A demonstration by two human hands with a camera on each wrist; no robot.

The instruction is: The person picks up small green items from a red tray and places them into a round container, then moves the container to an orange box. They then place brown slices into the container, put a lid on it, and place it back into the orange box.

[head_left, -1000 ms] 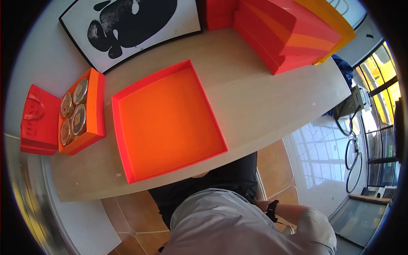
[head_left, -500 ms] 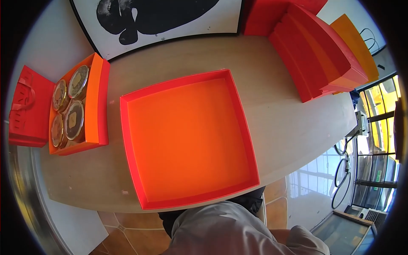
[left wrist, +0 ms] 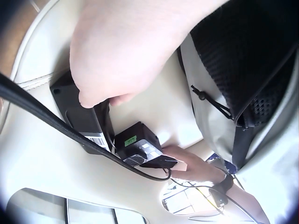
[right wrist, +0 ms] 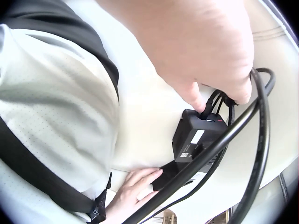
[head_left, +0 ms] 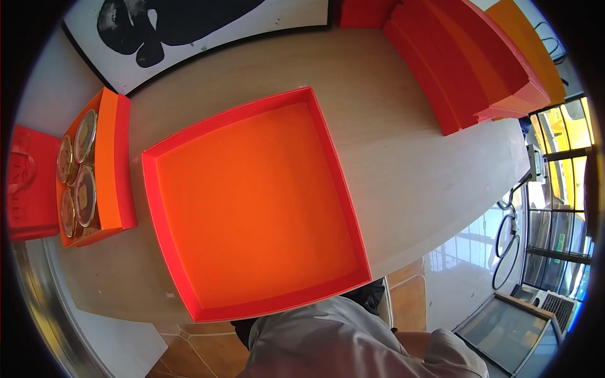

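Both hands are out of the head view. In the left wrist view, my left hand (left wrist: 126, 51) grips the end of a flat black box (left wrist: 79, 112) with a barcode label, lying on a cream padded seat (left wrist: 32, 140). Beside it stands a smaller black device (left wrist: 138, 142) with a green sticker. In the right wrist view, my right hand (right wrist: 205, 51) pinches black cables (right wrist: 216, 100) where they enter the top of the small black device (right wrist: 198, 135). Behind that device, my left hand (right wrist: 133, 191) shows at the flat box.
A large open orange box (head_left: 258, 208) lies on the table (head_left: 403, 189). At left stand a carton of round-lidded jars (head_left: 113, 170) and a red bag (head_left: 31, 183). Red packaging (head_left: 466, 69) fills the back right. A thick black cable (right wrist: 261, 140) loops past my right hand.
The head view has shifted, with the large orange box appearing nearer and lower than a second ago. The right forearm, with its black wrist strap, has mostly gone behind the body.
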